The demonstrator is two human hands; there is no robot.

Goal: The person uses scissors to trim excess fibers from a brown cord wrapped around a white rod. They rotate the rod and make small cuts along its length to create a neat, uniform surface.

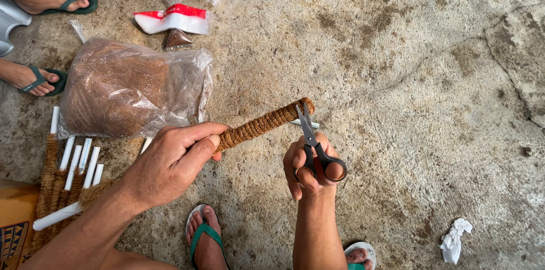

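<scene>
The left hand (pixel 170 165) closes its fingers around the near end of a coir-wrapped rod (pixel 264 124). The rod's long axis rises rightward above the concrete floor (pixel 409 77). The right hand (pixel 309 170) grips black scissors (pixel 314 145), blades slightly parted at the rod's far tip. A clear bag of brown fibre (pixel 128 88) lies left; a red-and-white packet (pixel 173 19) lies beyond it.

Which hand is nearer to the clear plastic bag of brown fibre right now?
Left. The left hand grips the fibre-wrapped stick just below the bag's lower edge. The right hand, holding scissors at the stick's far tip, sits farther right.
</scene>
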